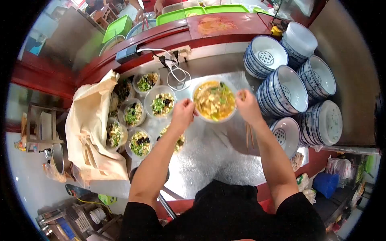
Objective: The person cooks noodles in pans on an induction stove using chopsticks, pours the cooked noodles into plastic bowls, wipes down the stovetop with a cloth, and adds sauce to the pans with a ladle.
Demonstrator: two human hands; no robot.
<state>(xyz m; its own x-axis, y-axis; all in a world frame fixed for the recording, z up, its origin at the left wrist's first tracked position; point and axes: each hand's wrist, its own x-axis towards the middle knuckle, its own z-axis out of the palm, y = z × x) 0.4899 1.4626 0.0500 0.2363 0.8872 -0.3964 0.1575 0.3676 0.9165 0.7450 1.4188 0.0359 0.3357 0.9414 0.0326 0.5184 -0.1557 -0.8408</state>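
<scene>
A round clear bowl of soup (pixel 215 100), with yellow broth, pale pieces and greens, is held by its rim between both hands. My left hand (pixel 183 114) pinches the left side of the rim. On the right side, my right hand (pixel 247 105) has its fingers closed on the rim. Several clear tubs with chopped greens and dark bits stand to the left, among them one tub (pixel 160 102) near my left hand and another (pixel 140 143) lower down. One more tub (pixel 177 138) is partly hidden under my left forearm. Chopsticks (pixel 249 136) lie beside my right forearm.
Stacks of blue-and-white bowls (pixel 284 90) fill the right side. A beige cloth (pixel 90 132) covers something at the left. White cables (pixel 175 70) hang near the back ledge (pixel 225 30). Beyond it are green-lidded containers (pixel 117 29) and a person's hand (pixel 158 7).
</scene>
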